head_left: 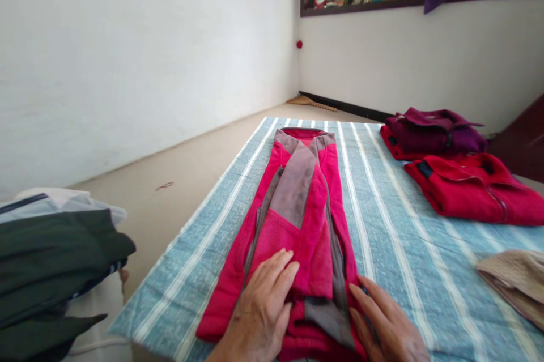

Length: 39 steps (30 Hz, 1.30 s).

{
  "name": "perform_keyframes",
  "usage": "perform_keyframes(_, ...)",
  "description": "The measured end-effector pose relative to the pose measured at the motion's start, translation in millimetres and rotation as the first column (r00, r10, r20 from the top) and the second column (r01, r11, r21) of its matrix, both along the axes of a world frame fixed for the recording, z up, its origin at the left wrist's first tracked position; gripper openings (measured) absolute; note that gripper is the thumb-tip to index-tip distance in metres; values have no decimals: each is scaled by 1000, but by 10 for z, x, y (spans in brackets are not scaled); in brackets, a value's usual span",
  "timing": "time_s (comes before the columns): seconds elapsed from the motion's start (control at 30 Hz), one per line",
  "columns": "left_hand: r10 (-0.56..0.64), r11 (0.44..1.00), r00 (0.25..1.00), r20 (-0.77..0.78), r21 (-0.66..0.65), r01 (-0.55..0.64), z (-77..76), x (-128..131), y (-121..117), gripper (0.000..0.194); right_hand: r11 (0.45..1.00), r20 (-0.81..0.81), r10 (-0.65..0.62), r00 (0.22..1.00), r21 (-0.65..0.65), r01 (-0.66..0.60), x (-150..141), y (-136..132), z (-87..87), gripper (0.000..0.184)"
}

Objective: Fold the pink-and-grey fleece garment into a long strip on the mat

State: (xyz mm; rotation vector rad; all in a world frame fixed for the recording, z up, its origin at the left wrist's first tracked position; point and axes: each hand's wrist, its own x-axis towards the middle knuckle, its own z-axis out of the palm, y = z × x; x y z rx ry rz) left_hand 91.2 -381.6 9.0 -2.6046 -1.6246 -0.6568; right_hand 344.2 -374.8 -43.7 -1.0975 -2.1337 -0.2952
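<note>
A pink and grey fleece jacket (317, 260) lies face up in a long, narrow fold, its collar at the far end. One sleeve with a grey upper part lies lengthwise down its middle. My left hand (261, 305) rests flat on the near left part of the jacket, its fingers stretched out. At the near right edge of the jacket is my right hand (389, 322), with fingertips touching the fabric and fingers apart. The jacket's near end runs partly out of view below.
Blue-and-white striped cloth (204, 248) covers the table. To the right lie a folded red jacket (480, 186), a purple garment (437, 130) on red fabric, and a beige item (516, 277). Dark green clothing (55, 260) is piled at left. White walls (148, 39) stand behind.
</note>
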Motion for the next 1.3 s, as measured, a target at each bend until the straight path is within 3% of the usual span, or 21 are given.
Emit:
perform_keyframes(0.27, -6, 997, 1000, -19, -71, 5, 47, 20, -37, 68, 999, 97, 48, 994, -30, -45, 136, -19, -280, 29)
perform_keyframes(0.6, 11, 990, 999, -43, -143, -17, 69, 37, -67, 69, 995, 90, 92, 992, -47, -88, 204, 1, -364, 28)
perform_keyframes(0.8, 15, 995, 999, -31, -99, -18, 17, 16, -54, 69, 997, 74, 79, 994, -30, -77, 193, 3, -361, 28)
perform_keyframes(1.07, 2, 1000, 1000, -27, -13, -2, -35, -35, -26, 68, 999, 80, 47, 996, 12, -48, 97, 16, -209, 25)
perform_keyframes(1.3, -27, 999, 985, -170, -35, 21, 10, 2, 106, 67, 998, 17, 33, 999, 51, -34, 48, 53, -158, 24)
